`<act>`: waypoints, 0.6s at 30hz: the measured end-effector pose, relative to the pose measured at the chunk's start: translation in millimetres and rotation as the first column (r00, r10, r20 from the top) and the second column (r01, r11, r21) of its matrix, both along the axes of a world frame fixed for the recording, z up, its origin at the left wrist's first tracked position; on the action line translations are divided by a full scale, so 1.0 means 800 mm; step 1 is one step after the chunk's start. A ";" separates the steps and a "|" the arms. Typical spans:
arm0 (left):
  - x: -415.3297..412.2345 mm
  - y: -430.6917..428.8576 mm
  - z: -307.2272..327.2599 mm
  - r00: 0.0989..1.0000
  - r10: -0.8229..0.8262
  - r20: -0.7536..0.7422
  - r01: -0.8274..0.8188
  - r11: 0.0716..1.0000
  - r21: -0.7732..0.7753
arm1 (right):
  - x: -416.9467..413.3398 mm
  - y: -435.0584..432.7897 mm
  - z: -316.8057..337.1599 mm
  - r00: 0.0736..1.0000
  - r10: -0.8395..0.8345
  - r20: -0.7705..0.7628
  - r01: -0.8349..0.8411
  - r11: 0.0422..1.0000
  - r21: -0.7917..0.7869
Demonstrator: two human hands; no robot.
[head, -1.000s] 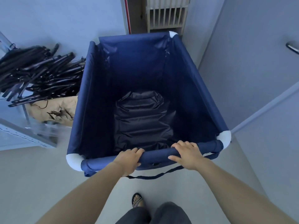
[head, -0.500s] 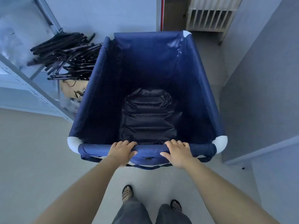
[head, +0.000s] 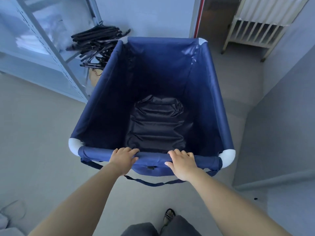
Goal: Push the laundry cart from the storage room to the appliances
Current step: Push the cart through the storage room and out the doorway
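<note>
A view looking down from a person's head at 2 bare forearms reaching forward to a laundry cart [head: 151,92] that fills the centre of the frame.

The left hand [head: 123,159] and the right hand [head: 182,163] both rest on the near rail [head: 151,158], the fabric-covered bar across the lower middle of the frame. Each hand is closed over that rail, fingers curled over its top edge and thumbs on the near side. The hands sit apart, either side of the rail's middle, which likely lets the person steer and push evenly with straight arms.

The cart is a deep, box-shaped bin of navy blue fabric stretched over a frame, with white rounded corner caps [head: 74,147] at the rail ends. Its walls taper toward the bottom. It looks empty except for a black padded liner [head: 157,125] lying flat on the floor of the bin. A dark strap [head: 151,182] hangs in a loop below the near rail.

The cart stands on a pale grey floor [head: 42,133]. At the upper left is a metal shelving unit [head: 56,53], with a pile of black hangers [head: 97,43] just beside the cart's far left corner. At the upper right is a white slatted frame [head: 255,33]. No appliances are visible, so the push seems far from finished. 1 sandalled foot [head: 168,216] shows at the bottom.
</note>
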State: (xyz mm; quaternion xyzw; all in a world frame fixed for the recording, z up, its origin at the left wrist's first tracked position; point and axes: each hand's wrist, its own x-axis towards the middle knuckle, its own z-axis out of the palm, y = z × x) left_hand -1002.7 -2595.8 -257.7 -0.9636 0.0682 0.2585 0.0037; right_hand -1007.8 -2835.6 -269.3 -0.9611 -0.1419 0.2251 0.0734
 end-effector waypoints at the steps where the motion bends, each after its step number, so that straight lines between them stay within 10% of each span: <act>1: -0.010 -0.001 -0.002 1.000 0.017 0.005 -0.017 1.000 -0.005 | -0.006 -0.003 0.001 1.000 0.018 0.008 -0.018 1.000 -0.011; 18: -0.209 -0.040 -0.007 0.986 0.163 -0.028 -0.165 0.975 -0.147 | -0.167 -0.051 0.005 0.979 0.198 0.041 -0.192 0.973 -0.131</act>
